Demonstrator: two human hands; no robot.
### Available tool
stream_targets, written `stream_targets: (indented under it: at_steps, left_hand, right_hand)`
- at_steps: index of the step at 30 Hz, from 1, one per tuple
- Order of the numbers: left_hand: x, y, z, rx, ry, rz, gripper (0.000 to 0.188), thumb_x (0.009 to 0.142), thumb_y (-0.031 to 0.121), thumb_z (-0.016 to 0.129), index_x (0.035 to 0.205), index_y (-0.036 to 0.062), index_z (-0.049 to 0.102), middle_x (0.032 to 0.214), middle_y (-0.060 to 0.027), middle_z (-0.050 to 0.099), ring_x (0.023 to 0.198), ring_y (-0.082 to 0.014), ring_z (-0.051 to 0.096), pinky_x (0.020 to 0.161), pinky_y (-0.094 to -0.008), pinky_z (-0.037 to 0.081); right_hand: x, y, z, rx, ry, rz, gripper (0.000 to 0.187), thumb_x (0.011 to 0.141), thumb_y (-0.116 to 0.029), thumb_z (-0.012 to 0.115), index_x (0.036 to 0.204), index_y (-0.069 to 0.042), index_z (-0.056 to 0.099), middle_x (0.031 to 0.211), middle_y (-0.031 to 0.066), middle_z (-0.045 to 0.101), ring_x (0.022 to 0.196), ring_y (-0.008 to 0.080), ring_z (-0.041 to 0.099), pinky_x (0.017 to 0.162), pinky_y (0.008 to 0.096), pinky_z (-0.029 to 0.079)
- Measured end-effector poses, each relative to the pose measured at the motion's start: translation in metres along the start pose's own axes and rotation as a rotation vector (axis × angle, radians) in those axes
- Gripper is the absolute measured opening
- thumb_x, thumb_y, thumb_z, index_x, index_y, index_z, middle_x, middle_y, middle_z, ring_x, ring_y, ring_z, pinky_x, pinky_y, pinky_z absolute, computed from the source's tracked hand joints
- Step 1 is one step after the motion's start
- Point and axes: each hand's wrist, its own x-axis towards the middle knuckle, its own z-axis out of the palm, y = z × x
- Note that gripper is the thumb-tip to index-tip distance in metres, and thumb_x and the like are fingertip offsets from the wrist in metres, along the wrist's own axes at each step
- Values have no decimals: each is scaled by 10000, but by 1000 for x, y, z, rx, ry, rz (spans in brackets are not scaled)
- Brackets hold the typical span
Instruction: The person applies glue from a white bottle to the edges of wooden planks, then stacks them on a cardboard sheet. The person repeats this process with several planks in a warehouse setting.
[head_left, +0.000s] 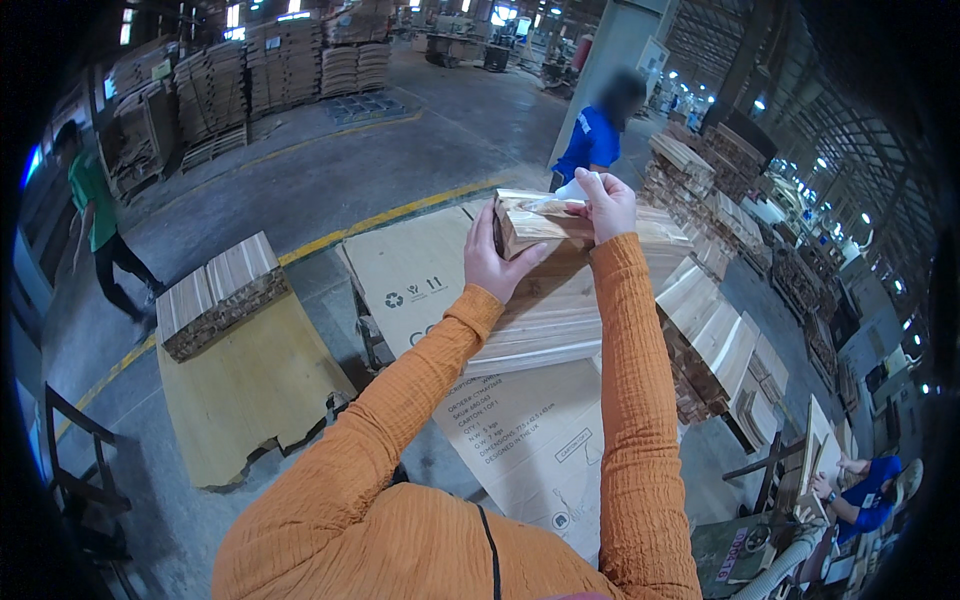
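Right, the left hand (pixel 500 262) was spread wide around the near left end of the top wooden board (pixel 550 232), fingers at its end and thumb along its near face, while the right hand (pixel 610 210) pinched a small white piece (pixel 574 191) against the upper surface (what it was made of, I couldn't tell). Both forearms reached forward in orange sleeves (pixel 636 400), the left slanting inward, the right nearly straight. Beneath that board sat a stack of boards (pixel 550 325) on printed cardboard (pixel 395 268), whose left edge gave onto bare floor (pixel 315 265). Over on the right it was tighter: another timber pile (pixel 715 345) stood just beside the right forearm, and a blue-shirted person (pixel 590 140) was beyond the board.
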Motion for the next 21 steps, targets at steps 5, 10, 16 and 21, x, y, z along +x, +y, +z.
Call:
stream_targets:
  at_steps: [5, 10, 16, 21]
  left_hand:
    - [1, -1, 2, -6, 43, 20, 921, 653, 438, 760, 1301, -67, 345, 1238, -254, 461, 1150, -354, 464, 983, -414, 362]
    - [1, -2, 3, -30, 42, 14, 923, 652, 446, 759, 1300, -66, 346, 1239, -254, 460, 1155, -357, 460, 985, -416, 359]
    - [1, -2, 3, -30, 41, 17, 922, 655, 450, 757, 1300, -64, 345, 1240, -253, 459, 1161, -360, 456, 984, -416, 361]
    - [1, -2, 3, -21, 42, 15, 926, 652, 453, 759, 1300, -63, 345, 1243, -254, 455, 1163, -361, 455, 988, -418, 358]
  right_hand:
    - [1, 1, -1, -1, -15, -1, 259, 823, -232, 679, 737, -4, 589, 704, 35, 580, 577, 76, 556, 500, 222, 530]
    - [1, 1, -1, 2, -18, 9, 272, 821, -244, 683, 726, -11, 581, 697, 32, 576, 564, 75, 557, 497, 210, 525]
    - [0, 1, -1, -12, -14, 8, 275, 818, -246, 686, 728, -7, 584, 702, 35, 579, 565, 80, 563, 499, 208, 522]
    - [1, 2, -2, -31, -23, -1, 268, 815, -236, 685, 748, 10, 601, 714, 47, 589, 564, 87, 563, 504, 214, 525]
